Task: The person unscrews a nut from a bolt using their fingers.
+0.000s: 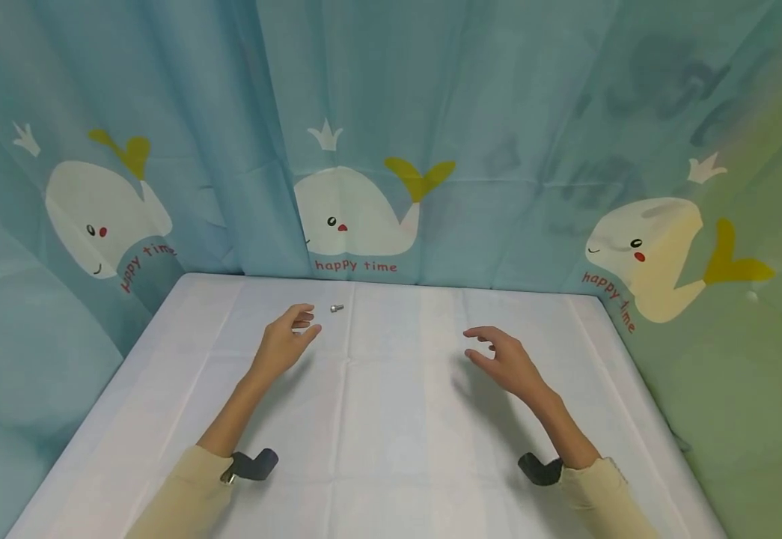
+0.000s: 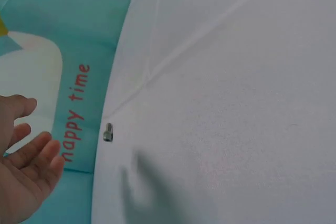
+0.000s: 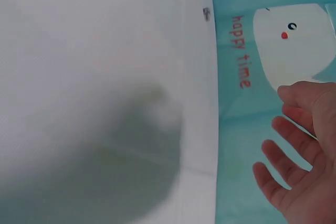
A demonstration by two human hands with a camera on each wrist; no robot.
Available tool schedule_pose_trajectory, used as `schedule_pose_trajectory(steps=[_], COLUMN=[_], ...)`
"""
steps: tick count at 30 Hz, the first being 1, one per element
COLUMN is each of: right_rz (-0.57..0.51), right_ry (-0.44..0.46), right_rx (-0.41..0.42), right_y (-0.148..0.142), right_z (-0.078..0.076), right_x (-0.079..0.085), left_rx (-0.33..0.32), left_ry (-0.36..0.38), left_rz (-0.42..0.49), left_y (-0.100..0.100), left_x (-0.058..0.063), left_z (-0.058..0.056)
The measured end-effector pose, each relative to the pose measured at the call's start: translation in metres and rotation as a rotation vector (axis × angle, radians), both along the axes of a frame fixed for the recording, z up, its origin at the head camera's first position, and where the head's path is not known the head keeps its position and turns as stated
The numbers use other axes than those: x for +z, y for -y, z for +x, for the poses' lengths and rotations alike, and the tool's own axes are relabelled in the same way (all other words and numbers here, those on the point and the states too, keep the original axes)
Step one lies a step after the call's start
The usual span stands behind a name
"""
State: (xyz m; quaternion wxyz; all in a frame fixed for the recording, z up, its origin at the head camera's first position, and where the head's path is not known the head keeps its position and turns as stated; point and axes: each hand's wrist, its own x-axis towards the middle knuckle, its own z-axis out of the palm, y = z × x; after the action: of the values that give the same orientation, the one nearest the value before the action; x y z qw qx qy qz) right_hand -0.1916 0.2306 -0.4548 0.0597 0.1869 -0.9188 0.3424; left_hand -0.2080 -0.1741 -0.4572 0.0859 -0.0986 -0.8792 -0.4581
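Observation:
A small silver metal bolt (image 1: pixel 337 308) with a thick head lies on its side near the table's back edge. Just left of it in the head view is my left hand (image 1: pixel 285 346), raised over the cloth with loosely bent fingers and nothing in them. The left wrist view shows the bolt (image 2: pixel 108 132) apart from my fingertips (image 2: pixel 54 165). Farther off, over the right half of the table, my right hand (image 1: pixel 506 362) hovers with thumb and fingers spread and holds nothing. From the right wrist, the bolt (image 3: pixel 207 14) appears small and blurred.
A white creased cloth (image 1: pixel 391 419) covers the table. Blue-green curtains (image 1: pixel 498 90) printed with whales hang at its back and both sides, close against the back edge. A dark strap-like piece (image 1: pixel 256 464) sits at the left wrist, and a similar one (image 1: pixel 540 470) at the right.

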Motion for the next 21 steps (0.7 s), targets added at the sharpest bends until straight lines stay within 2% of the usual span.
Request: schedule_pose_trajectory(steps=[4, 11, 21], right_rz=[-0.040, -0.104, -0.105], right_ry=[0.035, 0.100, 0.139], right_rx=[0.013, 0.048, 0.119], right_y=[0.018, 0.049, 0.089], right_z=[-0.012, -0.037, -0.068], right_x=[0.001, 0.000, -0.006], left_rx=[0.002, 0.007, 0.029], left_ry=[0.011, 0.012, 0.048], left_rz=[0.053, 0.039, 0.065], left_y=[-0.001, -0.002, 0.002], left_x=[-0.004, -0.011, -0.022], left_z=[-0.009, -0.020, -0.039])
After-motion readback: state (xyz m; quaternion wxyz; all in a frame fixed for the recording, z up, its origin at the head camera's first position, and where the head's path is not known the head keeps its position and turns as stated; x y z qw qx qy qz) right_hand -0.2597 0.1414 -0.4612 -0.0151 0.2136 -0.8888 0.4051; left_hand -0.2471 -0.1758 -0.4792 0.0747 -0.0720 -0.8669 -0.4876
